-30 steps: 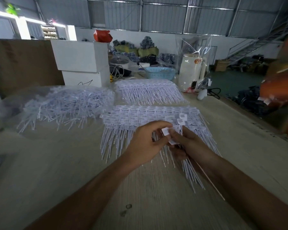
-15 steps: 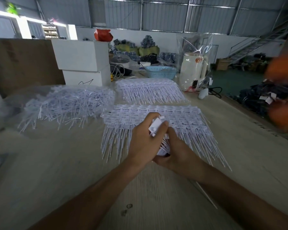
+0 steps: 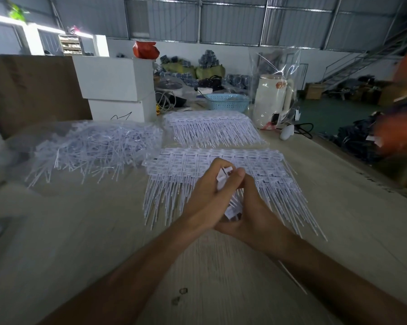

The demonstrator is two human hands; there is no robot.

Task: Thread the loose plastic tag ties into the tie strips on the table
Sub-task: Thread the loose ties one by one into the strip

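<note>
Now both hands meet over the near tie strip (image 3: 221,160), mid-thread.
Left hand (image 3: 203,198) pinches a tag tie (image 3: 223,175) with curled fingers; right hand (image 3: 249,207) grips a small bunch of ties. Best keep the tip aligned and feed straight; loose ties (image 3: 92,148) wait far left on the desk (image 3: 80,231).

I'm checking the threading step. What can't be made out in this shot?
- Head view: the tag tie is mostly hidden between the left hand and right hand; threading unclear.
- Print on the tie strips: too small.
- Orange shape at the right edge: blurred, cut off.
</note>
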